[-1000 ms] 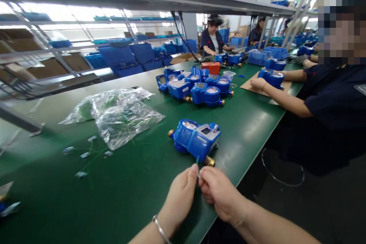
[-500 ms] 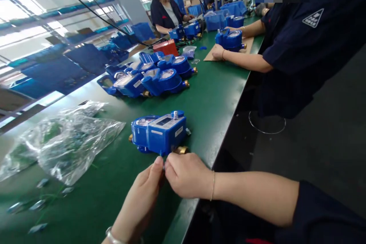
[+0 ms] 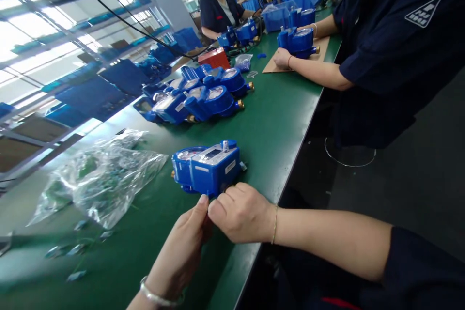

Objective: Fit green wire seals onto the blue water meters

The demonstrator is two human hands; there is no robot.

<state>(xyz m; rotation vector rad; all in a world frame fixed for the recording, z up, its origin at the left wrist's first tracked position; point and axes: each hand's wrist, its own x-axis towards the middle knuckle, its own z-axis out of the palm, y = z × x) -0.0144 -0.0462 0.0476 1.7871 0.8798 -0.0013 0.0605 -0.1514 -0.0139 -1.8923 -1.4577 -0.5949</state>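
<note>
A blue water meter [image 3: 207, 167] with a round dial, a small display and brass ends rests on the green bench, just beyond my hands. My left hand [image 3: 187, 237] is closed in a pinch, thumb on top, close to the meter's near lower edge. Against it, my right hand [image 3: 242, 213] is curled with its fingers pressed together and hides the meter's near brass end. Whatever lies between the fingers is too small or too covered to make out. A small grey-blue tag [image 3: 243, 166] shows at the meter's right side.
A clear plastic bag [image 3: 105, 184] of small tagged pieces lies left on the bench [image 3: 279, 121], with several loose wire seals [image 3: 77, 276] before it. Behind stand several blue meters [image 3: 214, 99] and a red box [image 3: 214, 58]. A co-worker's hand [image 3: 282, 59] is beside another meter.
The view has shifted slightly, so the bench things appear further right. My right hand has turned and risen a little, now covering the brass end that showed before.
</note>
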